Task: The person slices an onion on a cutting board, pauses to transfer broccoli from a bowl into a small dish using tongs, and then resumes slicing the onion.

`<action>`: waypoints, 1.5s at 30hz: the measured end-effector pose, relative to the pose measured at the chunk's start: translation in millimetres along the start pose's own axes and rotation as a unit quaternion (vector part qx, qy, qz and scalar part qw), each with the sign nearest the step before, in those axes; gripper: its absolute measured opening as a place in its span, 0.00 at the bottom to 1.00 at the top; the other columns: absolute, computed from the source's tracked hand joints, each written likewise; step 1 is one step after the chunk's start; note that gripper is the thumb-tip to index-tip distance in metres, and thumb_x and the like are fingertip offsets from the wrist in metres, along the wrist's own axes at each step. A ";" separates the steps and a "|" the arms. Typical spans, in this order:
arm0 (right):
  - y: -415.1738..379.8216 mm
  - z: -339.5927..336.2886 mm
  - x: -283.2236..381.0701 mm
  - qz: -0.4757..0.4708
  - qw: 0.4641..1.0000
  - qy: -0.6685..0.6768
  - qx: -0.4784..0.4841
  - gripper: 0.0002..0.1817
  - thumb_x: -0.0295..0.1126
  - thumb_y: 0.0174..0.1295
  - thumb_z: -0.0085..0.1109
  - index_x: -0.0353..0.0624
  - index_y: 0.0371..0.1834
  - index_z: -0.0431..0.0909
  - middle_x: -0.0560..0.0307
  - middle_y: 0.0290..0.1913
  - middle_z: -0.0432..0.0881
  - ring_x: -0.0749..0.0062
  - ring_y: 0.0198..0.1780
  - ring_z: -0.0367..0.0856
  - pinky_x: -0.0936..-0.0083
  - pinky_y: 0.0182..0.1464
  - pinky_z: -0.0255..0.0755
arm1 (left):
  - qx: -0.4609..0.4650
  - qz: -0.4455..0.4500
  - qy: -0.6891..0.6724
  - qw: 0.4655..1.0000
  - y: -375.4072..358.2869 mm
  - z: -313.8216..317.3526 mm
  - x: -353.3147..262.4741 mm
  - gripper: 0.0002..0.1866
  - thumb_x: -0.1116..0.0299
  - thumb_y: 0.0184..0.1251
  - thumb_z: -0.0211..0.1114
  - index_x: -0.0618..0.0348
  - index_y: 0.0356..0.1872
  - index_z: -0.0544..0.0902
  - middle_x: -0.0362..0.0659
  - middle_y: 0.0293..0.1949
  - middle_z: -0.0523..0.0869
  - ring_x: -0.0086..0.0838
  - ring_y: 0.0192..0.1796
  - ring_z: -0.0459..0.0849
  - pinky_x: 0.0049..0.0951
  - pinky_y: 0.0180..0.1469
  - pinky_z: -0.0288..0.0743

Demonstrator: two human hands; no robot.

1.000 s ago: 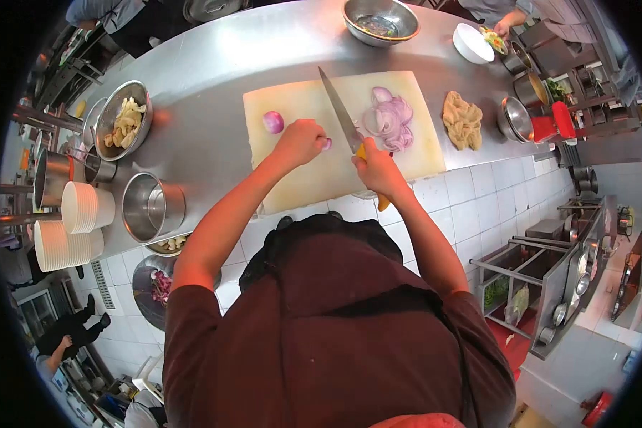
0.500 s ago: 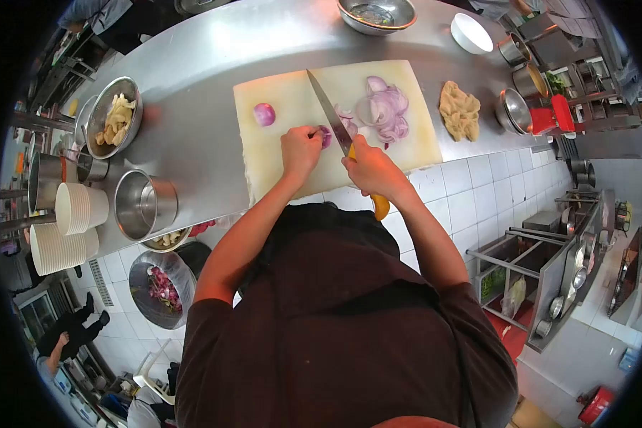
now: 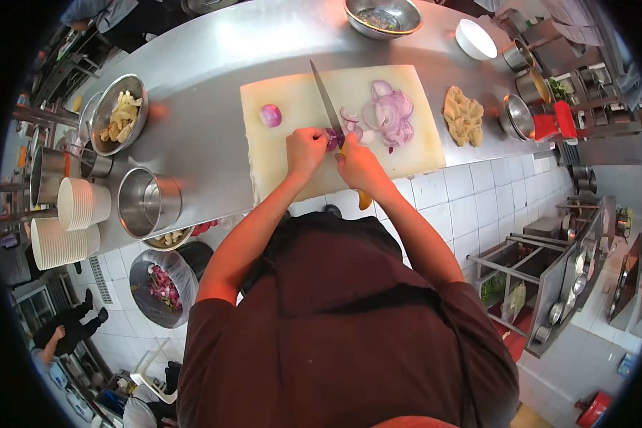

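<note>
On the white cutting board (image 3: 292, 93), my left hand (image 3: 306, 152) is closed, its fingertips pinching a piece of red onion (image 3: 332, 140). Wrapped round the yellow handle of a large knife (image 3: 326, 98) is my right hand (image 3: 362, 169). The blade points away from me and meets the right side of the held onion piece; the exact contact is partly hidden by my fingers. A few small slices lie just right of the blade. Farther right spreads a pile of onion slices (image 3: 391, 115). A red onion piece (image 3: 270, 115) rests alone at the board's upper left.
A beige crumpled cloth (image 3: 464, 116) lies right of the board. On the left stand a bowl of pale pieces (image 3: 121, 121), a steel pot (image 3: 148, 203) and stacked paper tubs (image 3: 82, 203). A lined bin (image 3: 160, 285) holds onion scraps below the counter edge.
The knife and my right hand have shifted left, bringing the blade close against the held onion. More small slices show beside the blade. The whole view has moved slightly.
</note>
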State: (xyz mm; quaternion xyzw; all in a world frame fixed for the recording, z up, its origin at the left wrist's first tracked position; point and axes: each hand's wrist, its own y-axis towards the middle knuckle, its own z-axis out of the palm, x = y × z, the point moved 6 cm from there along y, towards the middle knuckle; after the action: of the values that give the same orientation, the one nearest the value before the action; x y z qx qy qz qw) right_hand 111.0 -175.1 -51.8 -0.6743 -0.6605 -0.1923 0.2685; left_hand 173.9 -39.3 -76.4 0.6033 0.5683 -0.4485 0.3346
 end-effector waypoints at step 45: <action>-14.0 -49.9 54.1 0.161 0.970 0.107 0.148 0.15 0.28 0.66 0.50 0.28 0.47 0.61 0.37 0.29 0.81 0.54 0.19 0.83 0.61 0.23 0.78 | -0.007 0.005 -0.023 1.000 -7.4 -9.3 -13.3 0.10 0.68 0.62 0.67 0.65 0.33 0.90 0.49 0.23 0.88 0.31 0.25 0.87 0.30 0.33 0.79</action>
State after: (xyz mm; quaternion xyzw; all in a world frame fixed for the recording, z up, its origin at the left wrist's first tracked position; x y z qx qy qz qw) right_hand 104.7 -163.5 22.0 -0.7002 -0.5317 -0.1175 0.4618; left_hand 168.8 -35.0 -59.9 0.5936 0.5606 -0.4560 0.3542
